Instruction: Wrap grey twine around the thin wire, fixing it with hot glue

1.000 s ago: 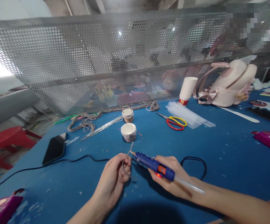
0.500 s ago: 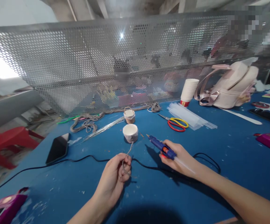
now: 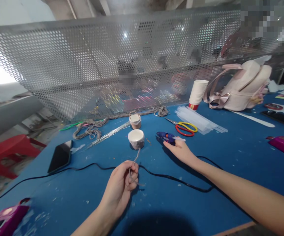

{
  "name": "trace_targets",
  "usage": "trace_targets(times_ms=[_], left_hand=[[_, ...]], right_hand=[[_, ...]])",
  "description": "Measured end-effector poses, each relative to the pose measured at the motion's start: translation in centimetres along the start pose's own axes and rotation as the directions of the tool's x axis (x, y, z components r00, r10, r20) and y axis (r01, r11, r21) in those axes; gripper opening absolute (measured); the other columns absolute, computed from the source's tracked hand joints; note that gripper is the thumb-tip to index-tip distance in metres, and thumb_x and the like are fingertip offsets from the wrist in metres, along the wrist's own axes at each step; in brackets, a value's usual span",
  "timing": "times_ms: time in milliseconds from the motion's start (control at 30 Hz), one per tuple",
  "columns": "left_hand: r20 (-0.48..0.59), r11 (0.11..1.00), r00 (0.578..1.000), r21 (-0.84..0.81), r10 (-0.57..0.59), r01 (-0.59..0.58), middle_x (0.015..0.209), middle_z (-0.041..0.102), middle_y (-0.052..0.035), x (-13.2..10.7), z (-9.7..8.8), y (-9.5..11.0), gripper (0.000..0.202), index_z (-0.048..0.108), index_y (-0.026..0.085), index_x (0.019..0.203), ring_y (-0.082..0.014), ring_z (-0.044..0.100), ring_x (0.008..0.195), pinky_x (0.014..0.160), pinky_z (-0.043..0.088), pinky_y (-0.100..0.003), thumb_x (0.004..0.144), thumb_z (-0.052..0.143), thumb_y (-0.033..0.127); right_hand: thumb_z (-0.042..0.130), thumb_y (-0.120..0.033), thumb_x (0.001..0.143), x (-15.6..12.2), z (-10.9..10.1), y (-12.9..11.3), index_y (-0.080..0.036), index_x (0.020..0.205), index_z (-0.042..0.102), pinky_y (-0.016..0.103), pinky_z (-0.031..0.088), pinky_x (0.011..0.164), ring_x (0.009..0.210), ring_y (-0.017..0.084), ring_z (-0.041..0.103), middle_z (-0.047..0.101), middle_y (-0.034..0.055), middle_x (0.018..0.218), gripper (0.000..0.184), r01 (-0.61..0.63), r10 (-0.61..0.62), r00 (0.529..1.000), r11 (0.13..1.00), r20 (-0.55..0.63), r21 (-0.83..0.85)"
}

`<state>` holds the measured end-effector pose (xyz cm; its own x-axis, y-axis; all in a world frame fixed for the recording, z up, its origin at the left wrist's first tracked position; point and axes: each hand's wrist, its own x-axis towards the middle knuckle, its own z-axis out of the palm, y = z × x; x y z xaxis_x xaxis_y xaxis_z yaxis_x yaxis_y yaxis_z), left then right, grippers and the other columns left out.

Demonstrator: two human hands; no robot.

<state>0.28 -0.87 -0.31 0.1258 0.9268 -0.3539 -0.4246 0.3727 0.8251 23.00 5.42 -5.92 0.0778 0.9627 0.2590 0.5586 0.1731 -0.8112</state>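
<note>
Between the thumb and fingers of my left hand (image 3: 122, 183) a thin grey cord (image 3: 136, 157) is pinched, its tip pointing up toward a small white cup (image 3: 136, 139) with a greyish outer side. My right hand (image 3: 181, 150) is closed on a blue hot glue gun (image 3: 167, 137), which lies low over the table to the right of that cup, a clear glue stick out of its back. Behind the first cup stands a second small cup (image 3: 135, 122) with a thin handle and brown lower part. Red and yellow scissors (image 3: 184, 128) lie just beyond the glue gun.
A black cable (image 3: 95, 165) crosses the blue table (image 3: 65, 203). Grey cord (image 3: 90, 129), a phone (image 3: 60, 156), clear glue sticks (image 3: 196, 121), stacked paper cups (image 3: 198, 93) and a pale backpack (image 3: 245, 88) lie around. A perforated metal screen (image 3: 83, 65) stands behind.
My right hand has moved forward and lowered the glue gun toward the table, turning it so it lies flatter. My left hand stays with the cord, almost unmoved.
</note>
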Motion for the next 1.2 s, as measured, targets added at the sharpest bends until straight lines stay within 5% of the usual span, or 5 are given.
trace_targets(times_ms=[300,600,733,933,1200], left_hand=[[0.001,0.999,1.0,0.031,0.009,-0.009,0.056,0.044,0.0038,-0.4,0.3,-0.1,0.021,0.054,0.013,0.056,-0.0026,0.024,0.042,0.036,0.019,-0.014,0.074,0.06,0.023],[0.004,0.998,0.999,0.038,0.045,-0.045,0.058,0.045,0.0033,-0.5,0.1,-0.2,0.023,0.056,0.013,0.057,-0.003,0.025,0.044,0.037,0.02,-0.015,0.073,0.063,0.027],[-0.011,0.994,0.997,0.085,0.075,-0.074,0.058,0.045,0.0029,-1.1,0.7,-0.5,0.026,0.057,0.013,0.057,-0.004,0.028,0.046,0.039,0.02,-0.015,0.071,0.067,0.032],[0.009,0.949,0.974,0.224,0.226,-0.222,0.056,0.04,0.0049,-1.9,0.7,-1.3,0.031,0.056,0.015,0.061,-0.0067,0.029,0.051,0.044,0.024,-0.016,0.076,0.064,0.042],[0.105,0.755,0.92,0.54,0.377,-0.371,0.057,0.038,0.005,-2.2,0.4,-1.1,0.035,0.054,0.018,0.063,-0.01,0.032,0.054,0.049,0.029,-0.02,0.085,0.05,0.045]], right_hand=[[0.054,-0.036,0.08,-0.7,-0.7,-0.6,-0.015,0.084,0.063,0.032,0.04,0.072,0.084,0.025,0.059,0.064,0.0113,0.087,0.024,-0.084,0.103,0.994,0.937,0.039,-0.338],[0.058,-0.034,0.076,-3.6,-3.9,-2.9,-0.016,0.094,0.059,0.042,0.041,0.079,0.094,0.031,0.056,0.063,0.014,0.099,0.026,0.04,-0.034,0.999,0.894,0.02,-0.446],[0.049,-0.022,0.081,-6.1,-4.0,-6.7,-0.019,0.077,0.055,0.032,0.042,0.075,0.08,0.019,0.054,0.059,0.0054,0.081,0.007,0.26,-0.261,0.965,0.964,0.004,-0.062],[0.063,-0.03,0.075,-6.6,0.0,-11.2,-0.017,0.073,0.058,0.025,0.04,0.064,0.065,0.011,0.049,0.056,-0.002,0.069,0.014,-0.273,0.02,0.903,0.798,0.429,0.537],[0.073,-0.032,0.063,-6.0,2.0,-12.1,-0.016,0.063,0.058,0.024,0.035,0.06,0.06,0.009,0.045,0.053,-0.0037,0.062,0.022,-0.511,0.198,0.847,0.554,0.493,0.657]])
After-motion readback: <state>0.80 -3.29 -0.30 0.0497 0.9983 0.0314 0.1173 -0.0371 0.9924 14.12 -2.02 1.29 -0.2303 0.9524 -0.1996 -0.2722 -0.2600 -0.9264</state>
